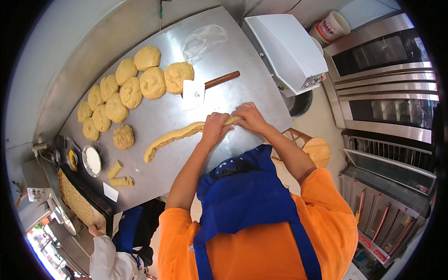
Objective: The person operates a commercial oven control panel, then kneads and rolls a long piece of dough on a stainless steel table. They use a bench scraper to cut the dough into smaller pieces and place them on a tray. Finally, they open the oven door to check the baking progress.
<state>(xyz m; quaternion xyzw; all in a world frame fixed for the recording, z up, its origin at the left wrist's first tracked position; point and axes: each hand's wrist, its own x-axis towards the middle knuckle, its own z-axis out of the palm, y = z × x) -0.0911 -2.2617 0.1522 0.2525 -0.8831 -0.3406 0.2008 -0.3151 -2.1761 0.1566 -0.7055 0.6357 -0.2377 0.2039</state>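
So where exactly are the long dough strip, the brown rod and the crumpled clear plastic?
Long dough strip (175, 134): head view, its bare stretch.
Brown rod (222, 80): head view, its uncovered length.
Crumpled clear plastic (203, 41): head view, its middle.

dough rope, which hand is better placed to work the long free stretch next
Left, most likely: the left hand is where the long free stretch of the dough rope begins, running off leftward. The right hand is farther off, at the opposite end.
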